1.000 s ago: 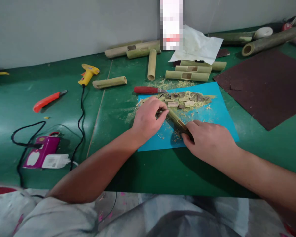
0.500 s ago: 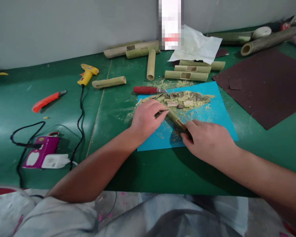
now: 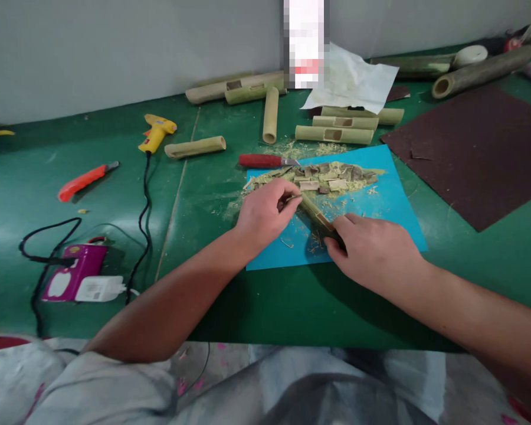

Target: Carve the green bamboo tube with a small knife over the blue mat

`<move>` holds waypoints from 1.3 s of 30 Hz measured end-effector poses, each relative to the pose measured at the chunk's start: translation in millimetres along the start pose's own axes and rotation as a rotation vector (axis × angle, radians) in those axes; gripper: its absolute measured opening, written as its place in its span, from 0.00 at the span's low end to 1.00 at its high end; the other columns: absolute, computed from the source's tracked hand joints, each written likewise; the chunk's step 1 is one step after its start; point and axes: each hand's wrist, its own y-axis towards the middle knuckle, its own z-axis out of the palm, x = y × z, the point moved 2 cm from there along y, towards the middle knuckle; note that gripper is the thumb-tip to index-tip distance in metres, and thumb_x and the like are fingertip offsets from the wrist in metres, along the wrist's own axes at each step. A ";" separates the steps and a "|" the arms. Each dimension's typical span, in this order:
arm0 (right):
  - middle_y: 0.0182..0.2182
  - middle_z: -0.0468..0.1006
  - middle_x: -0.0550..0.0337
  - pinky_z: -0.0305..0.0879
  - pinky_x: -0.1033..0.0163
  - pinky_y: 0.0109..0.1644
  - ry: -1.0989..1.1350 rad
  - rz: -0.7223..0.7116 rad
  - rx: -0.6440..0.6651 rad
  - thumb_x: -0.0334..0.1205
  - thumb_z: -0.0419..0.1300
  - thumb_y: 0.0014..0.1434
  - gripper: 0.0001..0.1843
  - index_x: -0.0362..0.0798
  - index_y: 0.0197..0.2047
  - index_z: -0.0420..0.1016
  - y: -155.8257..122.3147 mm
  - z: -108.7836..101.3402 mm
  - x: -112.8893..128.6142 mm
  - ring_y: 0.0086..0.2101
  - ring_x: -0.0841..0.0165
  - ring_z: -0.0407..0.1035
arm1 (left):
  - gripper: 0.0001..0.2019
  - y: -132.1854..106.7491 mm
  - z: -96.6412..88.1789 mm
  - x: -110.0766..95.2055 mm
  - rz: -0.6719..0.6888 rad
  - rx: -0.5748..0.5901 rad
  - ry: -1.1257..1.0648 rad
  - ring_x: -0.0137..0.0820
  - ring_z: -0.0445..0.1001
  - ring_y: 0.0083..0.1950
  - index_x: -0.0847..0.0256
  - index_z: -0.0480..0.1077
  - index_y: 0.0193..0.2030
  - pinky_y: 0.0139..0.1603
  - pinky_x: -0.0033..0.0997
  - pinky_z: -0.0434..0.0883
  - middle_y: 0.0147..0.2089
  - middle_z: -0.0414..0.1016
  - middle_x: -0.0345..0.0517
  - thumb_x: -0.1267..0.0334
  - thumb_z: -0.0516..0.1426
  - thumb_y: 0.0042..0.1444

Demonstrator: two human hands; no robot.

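Note:
My left hand (image 3: pixel 263 215) is closed round a small dark tool whose tip presses against a green bamboo piece (image 3: pixel 314 213) lying on the blue mat (image 3: pixel 380 203). My right hand (image 3: pixel 371 251) is closed round the near end of that bamboo piece and holds it down on the mat. Just beyond the hands lies a heap of bamboo chips and shavings (image 3: pixel 327 176).
A red-handled knife (image 3: pixel 265 160) lies at the mat's far edge. Several cut bamboo tubes (image 3: pixel 334 134) lie behind it. A yellow glue gun (image 3: pixel 157 131), an orange utility knife (image 3: pixel 86 180) and a purple charger (image 3: pixel 73 277) lie left. Dark brown sheet (image 3: pixel 478 147) lies right.
My left hand has shifted slightly away from me along the bamboo piece; my right hand has stayed in place.

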 end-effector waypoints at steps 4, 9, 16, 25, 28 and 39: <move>0.33 0.78 0.53 0.37 0.60 0.27 -0.004 -0.004 -0.011 0.43 0.49 0.67 0.15 0.47 0.38 0.73 0.0 0.5 0.6 0.27 0.68 0.67 | 0.05 1.9 -1.7 -0.3 0.157 -0.012 0.008 0.31 0.76 0.39 0.59 0.75 0.34 0.42 0.30 0.73 0.36 0.78 0.43 0.65 0.60 0.62; 0.32 0.78 0.53 0.37 0.59 0.27 -0.012 -0.010 -0.038 0.43 0.49 0.67 0.14 0.46 0.37 0.73 0.1 1.2 0.2 0.26 0.68 0.67 | 0.05 -0.5 -4.3 -2.9 0.235 -0.010 0.010 0.32 0.78 0.43 0.59 0.77 0.40 0.46 0.32 0.76 0.42 0.80 0.47 0.65 0.59 0.63; 0.32 0.78 0.53 0.38 0.60 0.27 -0.008 -0.017 -0.043 0.43 0.50 0.67 0.15 0.46 0.37 0.74 0.7 1.9 0.1 0.27 0.67 0.69 | 0.07 -2.4 -4.8 -2.8 0.233 0.033 0.042 0.30 0.78 0.41 0.61 0.77 0.45 0.44 0.29 0.74 0.43 0.78 0.47 0.66 0.58 0.64; 0.33 0.78 0.52 0.38 0.60 0.27 -0.008 -0.008 -0.018 0.43 0.49 0.67 0.15 0.46 0.38 0.74 0.2 0.3 0.9 0.28 0.66 0.69 | 0.07 -1.6 -5.3 -2.1 0.155 0.071 0.012 0.27 0.74 0.32 0.60 0.78 0.45 0.38 0.26 0.72 0.37 0.78 0.42 0.63 0.62 0.61; 0.33 0.78 0.53 0.38 0.60 0.27 -0.013 -0.010 -0.012 0.43 0.49 0.67 0.15 0.46 0.38 0.73 0.8 1.3 0.4 0.28 0.65 0.69 | 0.07 -1.2 -5.2 -2.1 0.163 0.067 0.002 0.27 0.75 0.32 0.61 0.79 0.45 0.37 0.26 0.72 0.36 0.80 0.42 0.64 0.62 0.61; 0.33 0.79 0.53 0.38 0.60 0.27 -0.006 -0.006 -0.039 0.43 0.50 0.67 0.15 0.46 0.38 0.74 -0.4 2.4 0.0 0.27 0.67 0.68 | 0.11 -7.1 2.1 -9.4 0.360 0.063 0.024 0.29 0.77 0.36 0.64 0.78 0.41 0.39 0.26 0.73 0.34 0.78 0.46 0.64 0.55 0.69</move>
